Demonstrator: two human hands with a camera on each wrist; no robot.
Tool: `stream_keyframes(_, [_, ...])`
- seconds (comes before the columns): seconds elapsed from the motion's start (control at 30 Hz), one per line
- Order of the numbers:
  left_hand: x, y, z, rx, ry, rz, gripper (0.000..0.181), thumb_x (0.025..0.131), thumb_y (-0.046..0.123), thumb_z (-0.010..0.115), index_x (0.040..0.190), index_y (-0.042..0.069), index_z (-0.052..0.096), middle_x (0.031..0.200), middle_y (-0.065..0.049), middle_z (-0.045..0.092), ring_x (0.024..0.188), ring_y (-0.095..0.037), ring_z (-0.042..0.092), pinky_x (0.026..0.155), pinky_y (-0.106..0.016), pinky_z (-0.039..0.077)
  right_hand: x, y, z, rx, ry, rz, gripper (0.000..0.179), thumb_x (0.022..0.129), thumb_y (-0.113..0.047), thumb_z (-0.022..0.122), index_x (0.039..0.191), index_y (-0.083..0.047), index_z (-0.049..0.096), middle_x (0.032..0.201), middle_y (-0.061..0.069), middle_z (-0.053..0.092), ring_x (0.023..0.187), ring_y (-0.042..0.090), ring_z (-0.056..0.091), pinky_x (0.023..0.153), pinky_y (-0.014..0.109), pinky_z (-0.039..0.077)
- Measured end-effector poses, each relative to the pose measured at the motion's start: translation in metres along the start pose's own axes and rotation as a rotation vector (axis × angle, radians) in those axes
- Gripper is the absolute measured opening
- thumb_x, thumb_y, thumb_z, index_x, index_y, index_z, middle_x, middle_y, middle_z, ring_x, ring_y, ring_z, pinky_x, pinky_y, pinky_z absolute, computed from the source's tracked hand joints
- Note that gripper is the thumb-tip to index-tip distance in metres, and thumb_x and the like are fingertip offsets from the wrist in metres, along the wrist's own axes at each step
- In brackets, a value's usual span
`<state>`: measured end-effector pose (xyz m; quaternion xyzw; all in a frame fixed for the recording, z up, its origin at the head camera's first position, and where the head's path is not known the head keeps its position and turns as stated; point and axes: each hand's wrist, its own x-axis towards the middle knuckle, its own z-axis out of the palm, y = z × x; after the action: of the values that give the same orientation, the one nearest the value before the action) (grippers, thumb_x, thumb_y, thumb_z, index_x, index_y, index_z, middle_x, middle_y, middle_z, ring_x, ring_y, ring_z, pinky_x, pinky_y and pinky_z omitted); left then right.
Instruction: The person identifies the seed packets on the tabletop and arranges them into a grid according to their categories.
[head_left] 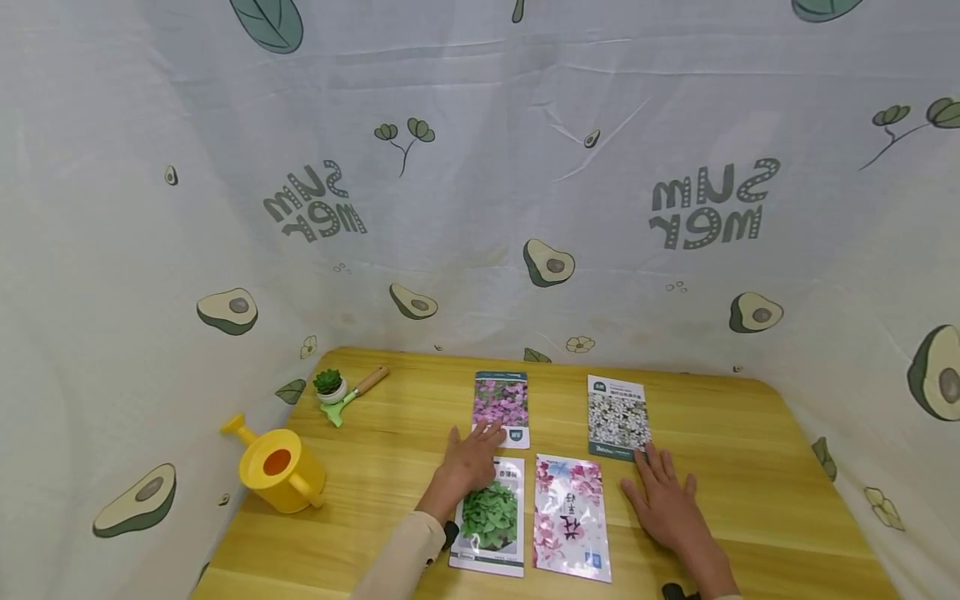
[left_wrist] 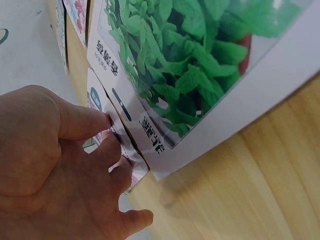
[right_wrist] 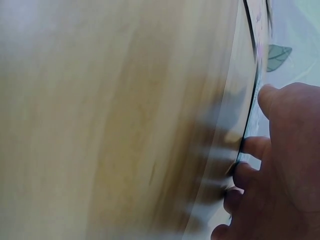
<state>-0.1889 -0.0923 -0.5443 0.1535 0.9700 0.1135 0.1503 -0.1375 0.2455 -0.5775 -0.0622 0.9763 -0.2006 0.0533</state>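
Four flat seed packets lie in two rows on the table; a purple-flower packet (head_left: 501, 398) is back left, a white-flower packet (head_left: 618, 415) back right. In front are a green-leaf packet (head_left: 491, 517) and a pink-flower packet (head_left: 572, 521). My left hand (head_left: 467, 463) reaches over the green-leaf packet, its fingers on the lower part of the purple-flower packet. In the left wrist view, the left hand's fingers (left_wrist: 117, 150) are spread and slightly bent. My right hand (head_left: 667, 504) is spread, its fingertips at the white-flower packet's lower right corner.
A yellow watering can (head_left: 281, 471) stands at the left of the wooden table (head_left: 720, 417). Behind it are a small potted succulent (head_left: 329, 386) and a green-headed hand tool (head_left: 356, 393) with a wooden handle. A printed white curtain (head_left: 480, 192) surrounds the table's back and sides.
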Motion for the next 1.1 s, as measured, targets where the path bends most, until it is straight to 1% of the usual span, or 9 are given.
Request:
stream_keyframes(0.23, [0.001,-0.001,0.001,-0.009,0.003,-0.006,0.060,0.105,0.008,0.058,0.163,0.019,0.050,0.174,0.003,0.038,0.163,-0.022,0.030,0.130,-0.065,0.024,0.003,-0.004,0.002,0.000,-0.004,-0.005,0.071,0.116,-0.038,0.048,0.161,0.013,0.031,0.169,0.040,0.018,0.155,0.064,0.015,0.114,0.091,0.005])
stream_keyframes(0.37, [0.002,-0.002,0.001,-0.014,0.008,0.003,0.059,0.105,0.007,0.058,0.163,0.017,0.051,0.174,0.001,0.039,0.163,-0.023,0.031,0.130,-0.064,0.025,0.005,-0.008,0.004,0.001,-0.001,0.001,0.070,0.115,-0.037,0.048,0.161,0.013,0.032,0.170,0.039,0.018,0.155,0.064,0.014,0.115,0.090,0.005])
stream_keyframes(0.5, [0.002,-0.002,0.001,-0.017,0.015,0.011,0.059,0.104,0.006,0.058,0.162,0.016,0.051,0.173,0.000,0.040,0.163,-0.024,0.032,0.130,-0.064,0.025,0.007,-0.011,0.006,-0.020,0.011,-0.002,0.069,0.115,-0.036,0.049,0.161,0.013,0.035,0.169,0.038,0.020,0.155,0.063,0.016,0.115,0.089,0.006])
stream_keyframes(0.63, [0.002,-0.002,0.001,-0.016,0.021,0.014,0.060,0.103,0.005,0.059,0.161,0.016,0.052,0.173,0.000,0.040,0.162,-0.024,0.032,0.130,-0.063,0.026,0.008,-0.012,0.008,-0.011,0.003,0.000,0.069,0.115,-0.036,0.049,0.161,0.013,0.034,0.170,0.038,0.019,0.156,0.063,0.014,0.116,0.088,0.004])
stream_keyframes(0.77, [0.002,-0.002,0.001,-0.014,0.013,0.009,0.061,0.103,0.005,0.058,0.162,0.017,0.051,0.173,0.001,0.040,0.163,-0.023,0.031,0.130,-0.062,0.025,0.009,-0.014,0.009,0.001,-0.016,0.009,0.069,0.115,-0.036,0.049,0.162,0.011,0.033,0.171,0.037,0.017,0.157,0.062,0.012,0.117,0.087,0.001])
stream_keyframes(1.1, [0.003,-0.002,0.004,-0.016,0.016,0.012,0.060,0.103,0.006,0.058,0.162,0.017,0.051,0.173,0.001,0.040,0.163,-0.024,0.031,0.130,-0.061,0.025,0.010,-0.020,0.012,-0.001,-0.017,0.010,0.069,0.115,-0.038,0.048,0.163,0.009,0.033,0.172,0.035,0.017,0.158,0.061,0.011,0.118,0.085,0.001])
